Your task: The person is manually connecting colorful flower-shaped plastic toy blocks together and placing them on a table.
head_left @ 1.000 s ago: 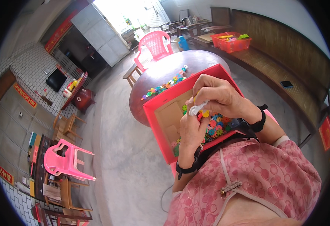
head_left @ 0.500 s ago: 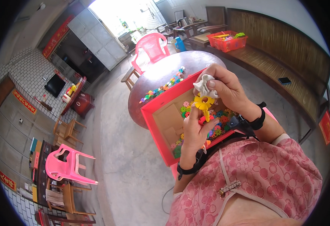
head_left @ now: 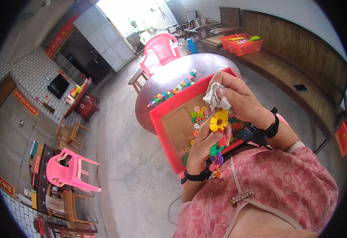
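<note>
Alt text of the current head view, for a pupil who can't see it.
A person's left hand holds a chain of flower-shaped pieces and the right hand a crumpled white cloth, over a red box of loose pieces.

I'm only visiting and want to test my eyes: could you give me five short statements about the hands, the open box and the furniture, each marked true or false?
1. The right hand grips a crumpled white cloth or tissue. True.
2. The left hand holds a chain of flower-shaped pieces. True.
3. The open box is blue. False: the open box is red.
4. A pink chair stands beside the round table. True.
5. The dark flat device lies on the round table. False: the dark flat device lies on the wooden bench.
</note>
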`<state>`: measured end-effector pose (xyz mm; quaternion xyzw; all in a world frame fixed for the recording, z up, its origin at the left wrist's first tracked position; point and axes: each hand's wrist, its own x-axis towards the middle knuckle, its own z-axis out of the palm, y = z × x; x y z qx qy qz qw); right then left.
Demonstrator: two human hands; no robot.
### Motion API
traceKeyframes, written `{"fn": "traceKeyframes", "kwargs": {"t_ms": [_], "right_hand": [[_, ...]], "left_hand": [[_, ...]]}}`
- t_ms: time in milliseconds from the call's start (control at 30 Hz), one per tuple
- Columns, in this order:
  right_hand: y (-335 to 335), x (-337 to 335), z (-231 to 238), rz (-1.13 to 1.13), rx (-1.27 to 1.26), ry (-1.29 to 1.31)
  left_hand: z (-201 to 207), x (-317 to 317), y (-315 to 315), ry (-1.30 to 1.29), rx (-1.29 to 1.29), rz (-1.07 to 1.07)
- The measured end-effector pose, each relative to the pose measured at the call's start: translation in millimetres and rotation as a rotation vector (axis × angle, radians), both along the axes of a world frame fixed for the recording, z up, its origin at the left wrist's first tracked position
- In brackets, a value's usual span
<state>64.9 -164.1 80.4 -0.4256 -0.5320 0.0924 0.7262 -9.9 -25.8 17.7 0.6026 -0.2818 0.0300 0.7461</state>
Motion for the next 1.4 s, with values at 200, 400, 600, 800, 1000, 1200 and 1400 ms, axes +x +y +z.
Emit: {"fn": "traceKeyframes", "kwargs": {"t_ms": [200, 400, 600, 800, 1000, 1200, 1400], "right_hand": [[2.3, 5.0, -5.4, -0.046, 0.060, 0.172], [-0.6, -0.8, 6.2, 0.104, 0.123, 0.243], [3.5, 3.7, -2.0, -0.040, 0.060, -0.368], [-3.4, -3.6, -3.4, -0.282, -0.006, -0.349], [-8.1, 6.2, -6.3, -0.553, -0.031, -0.443], [-4.7, -2.8, 0.7, -0.534, -0.100, -0.550], [-18.1, -7.1, 14.9, -0.670, 0.012, -0.706]], "left_hand": [[1.5, 0.7, -0.7, -0.014, -0.018, -0.031], [-7.0, 4.0, 10.4, 0.037, -0.076, -0.134], [-10.7, -1.0, 8.8, 0.021, -0.301, -0.140], [-12.2, 2.8, 16.2, 0.005, -0.169, -0.144], [4.2, 8.4, 7.0, 0.025, -0.040, 0.159], [-5.3, 10.2, 7.4, 0.061, 0.039, 0.288], [11.3, -9.6, 12.9, -0.085, -0.254, 0.261]]}}
